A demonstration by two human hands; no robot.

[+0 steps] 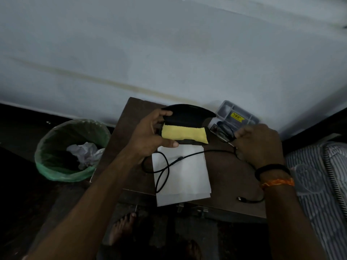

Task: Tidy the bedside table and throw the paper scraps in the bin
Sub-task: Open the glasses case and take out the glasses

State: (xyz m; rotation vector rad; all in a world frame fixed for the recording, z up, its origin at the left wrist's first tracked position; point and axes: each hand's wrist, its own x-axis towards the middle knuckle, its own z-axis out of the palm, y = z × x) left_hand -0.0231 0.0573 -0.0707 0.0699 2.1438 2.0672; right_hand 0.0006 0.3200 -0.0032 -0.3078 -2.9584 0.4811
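With the left hand (150,136) grasping the open case (187,117) above the table (131,147) and the right hand (259,145) pinching the glasses (225,131) beside it, the cable (169,166) (looped over the paper (184,177)) could snag; scraps (84,152) lie in the bin (56,169) left of the table.

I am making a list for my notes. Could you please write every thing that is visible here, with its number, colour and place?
glasses case: 1, black, open, held by the left hand above the table
cloth: 1, yellow, in the case
glasses: 1, dark, in the right hand
paper sheets: a few, white, on the bedside table
cable: 1, black, across the paper
plastic box: 1, clear, table's far right corner
bin: 1, green liner, left of the table, crumpled paper inside
left hand: 1
right hand: 1
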